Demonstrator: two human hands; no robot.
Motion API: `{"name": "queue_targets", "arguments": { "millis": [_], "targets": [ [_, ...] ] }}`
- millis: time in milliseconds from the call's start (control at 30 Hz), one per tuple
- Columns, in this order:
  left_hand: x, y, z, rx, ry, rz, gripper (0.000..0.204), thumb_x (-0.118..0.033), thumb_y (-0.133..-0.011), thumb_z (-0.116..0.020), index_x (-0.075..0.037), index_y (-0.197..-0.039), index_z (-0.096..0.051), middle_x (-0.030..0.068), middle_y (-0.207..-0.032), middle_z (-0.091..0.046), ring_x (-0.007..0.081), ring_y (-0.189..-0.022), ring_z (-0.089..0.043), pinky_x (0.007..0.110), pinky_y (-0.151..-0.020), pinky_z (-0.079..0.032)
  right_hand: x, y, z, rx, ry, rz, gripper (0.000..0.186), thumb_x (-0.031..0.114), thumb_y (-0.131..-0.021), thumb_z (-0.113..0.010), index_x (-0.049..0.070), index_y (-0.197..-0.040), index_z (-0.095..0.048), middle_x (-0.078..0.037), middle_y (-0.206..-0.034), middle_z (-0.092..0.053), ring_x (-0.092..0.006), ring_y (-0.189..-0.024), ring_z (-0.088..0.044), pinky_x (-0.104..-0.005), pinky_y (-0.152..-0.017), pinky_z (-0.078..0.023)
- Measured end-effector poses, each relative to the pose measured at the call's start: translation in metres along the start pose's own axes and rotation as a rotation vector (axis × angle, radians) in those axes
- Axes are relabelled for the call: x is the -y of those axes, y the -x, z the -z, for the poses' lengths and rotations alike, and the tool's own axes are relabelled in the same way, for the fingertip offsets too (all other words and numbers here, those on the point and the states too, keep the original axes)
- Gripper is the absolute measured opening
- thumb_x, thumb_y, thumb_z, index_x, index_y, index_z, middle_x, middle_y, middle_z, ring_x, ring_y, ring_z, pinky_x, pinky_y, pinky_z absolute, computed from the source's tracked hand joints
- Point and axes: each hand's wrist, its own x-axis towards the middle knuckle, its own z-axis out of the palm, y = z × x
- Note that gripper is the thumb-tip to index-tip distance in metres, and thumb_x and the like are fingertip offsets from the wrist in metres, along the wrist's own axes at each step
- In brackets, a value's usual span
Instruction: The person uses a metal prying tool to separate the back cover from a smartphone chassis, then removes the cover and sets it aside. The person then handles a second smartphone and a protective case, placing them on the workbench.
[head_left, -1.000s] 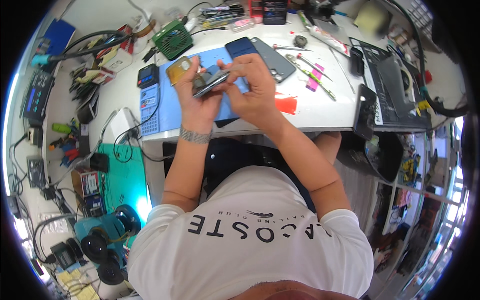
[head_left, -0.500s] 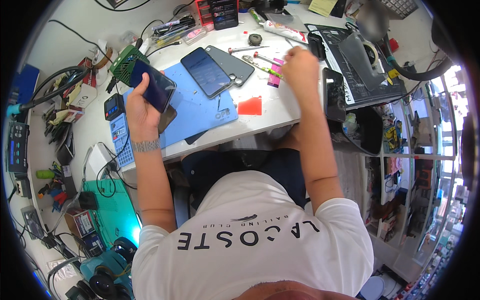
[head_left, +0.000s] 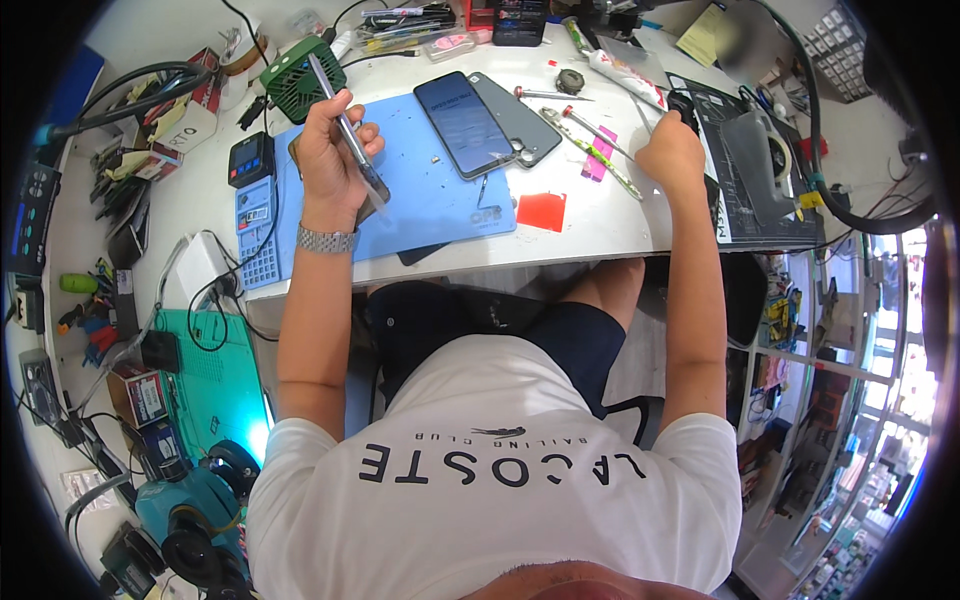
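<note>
— What is held in the left hand (head_left: 330,150)?

— A thin phone part (head_left: 348,140), seen edge-on and tilted, is gripped between the thumb and the curled fingers. It is raised above the blue work mat (head_left: 420,205), near the mat's left end. Whether it is a screen or a back cover cannot be told from this angle. A metal watch (head_left: 327,240) is worn on that wrist.

— And the right hand (head_left: 672,152)?

— It is closed into a loose fist at the right side of the white bench (head_left: 600,225), just beside the dark mat (head_left: 750,215) on which a grey cover and a roll of tape are set. Whether anything is pinched inside the fist cannot be told.

— What is laid between the two hands?

— A dark smartphone (head_left: 465,122) is laid face up on the blue work mat, and a grey back cover (head_left: 520,118) is tucked partly under its right edge. A red square sheet (head_left: 541,211) is placed just off the mat's lower right corner. Screwdrivers (head_left: 590,125) and a pink strip (head_left: 600,158) are spread near the right hand.

— And to the left?

— A green fan (head_left: 295,88) is set behind the left hand, and a small blue meter (head_left: 255,205) is placed at the mat's left edge.
</note>
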Motion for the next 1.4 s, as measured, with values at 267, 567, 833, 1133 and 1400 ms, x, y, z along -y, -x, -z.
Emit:
{"name": "queue_targets", "arguments": {
  "millis": [267,567,833,1133,1400],
  "targets": [
    [0.007,0.007,-0.005,-0.033,0.04,-0.133,0.02,-0.027,-0.099,-0.073,-0.011,-0.104,-0.062,0.0075,-0.086,-0.069,0.0238,-0.083,-0.069,0.041,-0.077,-0.056,0.015,0.019,0.03,-0.029,-0.455,-0.073,0.02,0.01,-0.093,-0.065,0.001,-0.108,-0.075,-0.015,-0.092,-0.077,-0.0261,-0.088,-0.074,-0.0388,-0.082,-0.056],
    [0.002,0.012,-0.016,-0.021,0.023,-0.316,0.008,-0.016,-0.099,-0.072,-0.008,-0.1,-0.069,0.0033,-0.09,-0.072,0.0169,-0.083,-0.071,0.036,-0.078,-0.059,0.172,0.036,0.029,-0.103,-1.739,0.618,0.014,-0.003,-0.107,-0.054,-0.002,-0.119,-0.06,-0.015,-0.107,-0.073,-0.0192,-0.094,-0.075,-0.0292,-0.084,-0.06],
    [0.006,0.008,-0.015,-0.101,0.026,-0.404,0.02,-0.009,-0.095,-0.076,0.002,-0.109,-0.067,0.0093,-0.107,-0.07,0.0213,-0.098,-0.072,0.042,-0.087,-0.063,0.227,0.058,0.013,-0.056,-1.798,0.734,0.007,-0.007,-0.103,-0.059,-0.004,-0.109,-0.058,-0.016,-0.106,-0.074,-0.0193,-0.097,-0.075,-0.0287,-0.085,-0.061],
    [0.007,0.012,-0.019,-0.087,-0.057,-0.411,0.02,-0.01,-0.095,-0.078,0.003,-0.106,-0.069,0.0098,-0.102,-0.073,0.0207,-0.087,-0.075,0.039,-0.08,-0.065,0.227,0.07,-0.007,-0.046,-1.879,0.761,0.017,-0.006,-0.101,-0.065,-0.003,-0.111,-0.052,-0.021,-0.107,-0.074,-0.0233,-0.105,-0.075,-0.0311,-0.091,-0.061],
    [0.007,0.01,-0.017,-0.081,-0.074,-0.429,0.022,-0.01,-0.093,-0.081,0.003,-0.105,-0.068,0.0085,-0.099,-0.073,0.0181,-0.086,-0.073,0.037,-0.079,-0.064,0.228,0.073,-0.005,-0.061,-1.844,0.741,0.016,-0.007,-0.099,-0.066,-0.003,-0.108,-0.054,-0.02,-0.105,-0.075,-0.0216,-0.103,-0.075,-0.0304,-0.09,-0.06]
  ]
}}
